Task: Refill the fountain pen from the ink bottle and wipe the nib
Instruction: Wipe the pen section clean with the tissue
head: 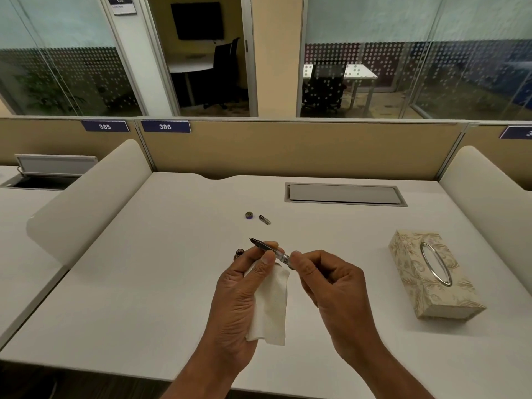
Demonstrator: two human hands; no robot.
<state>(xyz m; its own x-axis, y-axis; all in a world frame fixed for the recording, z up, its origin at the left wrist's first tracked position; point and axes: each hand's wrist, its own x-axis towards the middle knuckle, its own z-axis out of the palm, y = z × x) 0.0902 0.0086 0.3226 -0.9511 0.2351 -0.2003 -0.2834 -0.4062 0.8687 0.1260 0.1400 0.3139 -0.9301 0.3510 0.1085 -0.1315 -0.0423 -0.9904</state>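
Steadily: ink bottle by your fingers

Your left hand [241,286] pinches the fountain pen [269,250] near the nib, with a tissue [270,306] trapped beneath; your right hand [331,286] pinches its rear end. Held mid-frame, the pen slants, nib toward upper left. Nudge the ink bottle [239,252] behind your left fingers, seemingly uncapped, and it spills; the nib may drip.

White desk [172,254] with tissue box [431,272], ink bottle [239,252], bottle cap [249,216], pen piece [264,219]
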